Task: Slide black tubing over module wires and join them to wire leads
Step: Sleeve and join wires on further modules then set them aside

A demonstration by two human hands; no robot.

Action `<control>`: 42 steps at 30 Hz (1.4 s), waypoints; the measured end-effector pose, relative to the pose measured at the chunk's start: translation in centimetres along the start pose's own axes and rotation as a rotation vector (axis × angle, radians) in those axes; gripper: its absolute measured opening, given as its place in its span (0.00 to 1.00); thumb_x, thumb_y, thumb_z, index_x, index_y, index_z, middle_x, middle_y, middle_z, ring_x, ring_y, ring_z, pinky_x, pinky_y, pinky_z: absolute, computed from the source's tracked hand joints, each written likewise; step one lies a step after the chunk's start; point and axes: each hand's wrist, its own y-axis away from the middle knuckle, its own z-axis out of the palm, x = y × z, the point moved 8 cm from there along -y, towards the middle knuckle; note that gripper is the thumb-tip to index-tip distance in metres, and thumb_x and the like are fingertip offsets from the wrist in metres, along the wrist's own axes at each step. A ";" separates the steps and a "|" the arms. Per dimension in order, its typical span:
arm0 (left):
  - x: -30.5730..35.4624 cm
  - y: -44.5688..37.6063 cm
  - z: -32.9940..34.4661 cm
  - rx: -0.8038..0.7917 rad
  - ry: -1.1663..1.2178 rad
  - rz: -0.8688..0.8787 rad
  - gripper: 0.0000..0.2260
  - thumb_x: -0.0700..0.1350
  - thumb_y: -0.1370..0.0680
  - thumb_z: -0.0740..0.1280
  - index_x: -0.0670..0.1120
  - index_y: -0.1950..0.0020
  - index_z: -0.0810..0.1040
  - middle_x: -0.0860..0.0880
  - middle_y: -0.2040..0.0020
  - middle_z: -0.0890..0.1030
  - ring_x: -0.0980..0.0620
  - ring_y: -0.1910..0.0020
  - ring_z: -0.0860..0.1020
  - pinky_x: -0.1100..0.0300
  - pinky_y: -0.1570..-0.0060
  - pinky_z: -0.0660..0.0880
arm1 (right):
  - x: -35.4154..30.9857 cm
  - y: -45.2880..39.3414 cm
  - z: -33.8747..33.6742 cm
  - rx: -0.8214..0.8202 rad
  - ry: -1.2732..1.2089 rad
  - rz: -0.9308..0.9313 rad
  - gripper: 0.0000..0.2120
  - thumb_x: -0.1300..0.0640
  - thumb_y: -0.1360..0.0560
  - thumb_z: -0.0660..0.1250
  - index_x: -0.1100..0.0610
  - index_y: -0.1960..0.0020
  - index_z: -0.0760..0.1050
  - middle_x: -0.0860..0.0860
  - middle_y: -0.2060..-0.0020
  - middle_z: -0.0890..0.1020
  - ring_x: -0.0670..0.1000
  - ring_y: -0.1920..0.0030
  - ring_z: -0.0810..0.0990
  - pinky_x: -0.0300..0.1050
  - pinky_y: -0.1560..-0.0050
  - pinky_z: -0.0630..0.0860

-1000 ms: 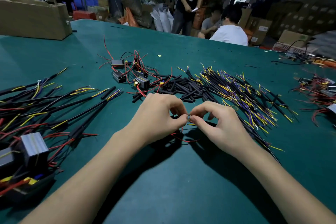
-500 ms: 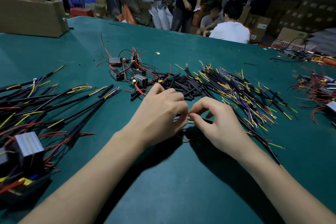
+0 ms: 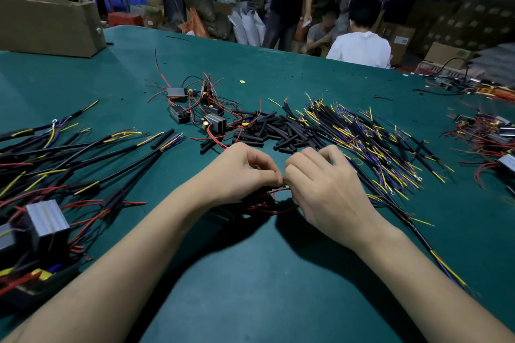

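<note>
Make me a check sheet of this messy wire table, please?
Surface: green table, bare up front.
Job's things: tubing pile; leads heap; modules with red wires.
Clutter: joined bundles at left; box far left.
Hands: left hand and right hand pinch wire ends together.
Cables: red wires loop under hands.
Surroundings: people and cartons beyond the table.

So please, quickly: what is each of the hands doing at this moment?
Left hand: fingers curled, pinching the thin red wires at its fingertips.
Right hand: fingers curled, pinching the same joint; exactly what it holds is hidden.
</note>
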 end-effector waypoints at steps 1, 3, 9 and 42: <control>-0.2 0.1 -0.1 -0.007 0.036 -0.028 0.04 0.39 0.27 0.71 0.43 0.62 0.84 0.48 0.68 0.79 0.59 0.69 0.70 0.68 0.65 0.69 | 0.2 0.0 0.0 0.005 -0.047 0.032 0.05 0.66 0.28 0.66 0.58 0.60 0.74 0.53 0.62 0.78 0.57 0.61 0.76 0.50 0.60 0.69; -0.1 0.1 -0.3 0.017 0.042 -0.025 0.04 0.41 0.27 0.72 0.45 0.62 0.84 0.47 0.66 0.82 0.59 0.68 0.72 0.66 0.63 0.71 | 1.3 0.1 0.0 0.007 -0.208 0.159 0.04 0.64 0.27 0.66 0.59 0.60 0.75 0.52 0.61 0.79 0.57 0.59 0.77 0.50 0.58 0.68; 1.7 0.7 -0.5 0.195 -0.246 0.161 0.05 0.51 0.30 0.68 0.53 0.63 0.81 0.56 0.64 0.82 0.57 0.58 0.79 0.47 0.42 0.71 | 3.2 1.0 1.3 -0.019 -0.609 0.376 0.03 0.62 0.27 0.67 0.56 0.58 0.75 0.47 0.61 0.77 0.51 0.58 0.77 0.55 0.55 0.71; 1.1 0.4 -0.5 0.124 -0.221 0.073 0.07 0.53 0.33 0.63 0.54 0.65 0.78 0.56 0.65 0.82 0.59 0.59 0.78 0.47 0.41 0.71 | 2.7 0.7 1.5 -0.067 -0.592 0.406 0.03 0.62 0.27 0.67 0.56 0.58 0.76 0.47 0.62 0.77 0.53 0.60 0.77 0.54 0.55 0.71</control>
